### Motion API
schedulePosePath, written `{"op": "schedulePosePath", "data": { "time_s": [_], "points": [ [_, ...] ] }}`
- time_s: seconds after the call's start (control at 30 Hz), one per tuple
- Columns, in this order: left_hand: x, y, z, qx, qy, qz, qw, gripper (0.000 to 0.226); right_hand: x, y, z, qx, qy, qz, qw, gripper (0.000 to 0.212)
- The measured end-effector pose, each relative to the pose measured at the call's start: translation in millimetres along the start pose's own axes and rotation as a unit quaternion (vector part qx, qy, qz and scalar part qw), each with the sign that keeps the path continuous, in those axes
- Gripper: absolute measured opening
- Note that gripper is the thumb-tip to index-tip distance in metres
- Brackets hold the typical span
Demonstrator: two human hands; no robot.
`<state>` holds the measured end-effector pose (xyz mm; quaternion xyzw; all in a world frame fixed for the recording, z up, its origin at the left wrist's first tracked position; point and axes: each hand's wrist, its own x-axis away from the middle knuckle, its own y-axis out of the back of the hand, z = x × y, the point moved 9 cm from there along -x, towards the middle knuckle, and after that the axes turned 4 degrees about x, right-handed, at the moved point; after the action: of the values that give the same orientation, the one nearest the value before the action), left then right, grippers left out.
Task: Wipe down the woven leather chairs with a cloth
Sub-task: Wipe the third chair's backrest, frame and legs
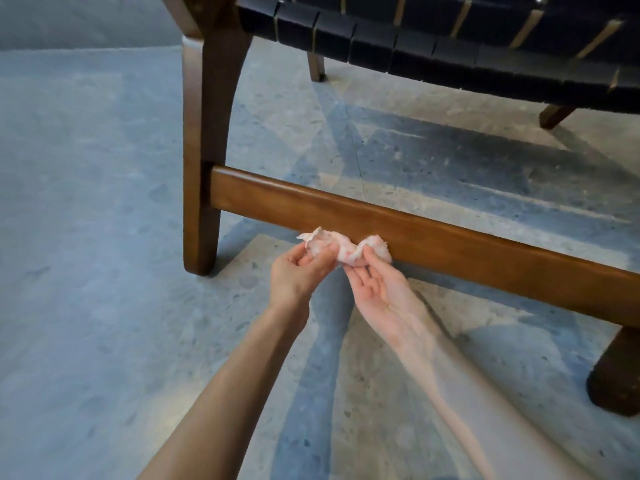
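Note:
A small crumpled pale pink cloth [341, 247] is stretched between both hands, just in front of the chair's low wooden crossbar [450, 244]. My left hand [298, 271] pinches its left end. My right hand [377, 287], palm up, pinches its right end, which touches the crossbar. Above, the woven black leather seat [433, 43] with tan strips spans the top of the view.
The chair's curved front leg [204, 168] stands to the left of my hands. A dark rounded leg [614, 372] is at the right edge and two rear legs show under the seat. Grey speckled floor [86, 237] lies all around.

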<state>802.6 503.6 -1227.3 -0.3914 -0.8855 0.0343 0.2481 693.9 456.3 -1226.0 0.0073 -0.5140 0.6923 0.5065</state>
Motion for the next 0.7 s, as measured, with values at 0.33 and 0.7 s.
{"op": "schedulePosePath", "data": {
  "time_s": [0.33, 0.7],
  "points": [
    [-27, 84, -27, 0.253, 0.035, -0.167, 0.952, 0.022, -35, -59, -75, -0.024, -0.109, -0.003, 0.994, 0.044],
    [-46, 97, -28, 0.397, 0.098, -0.180, 0.895, 0.042, -41, -86, -105, -0.003, -0.139, 0.008, 0.990, 0.038]
  ]
}}
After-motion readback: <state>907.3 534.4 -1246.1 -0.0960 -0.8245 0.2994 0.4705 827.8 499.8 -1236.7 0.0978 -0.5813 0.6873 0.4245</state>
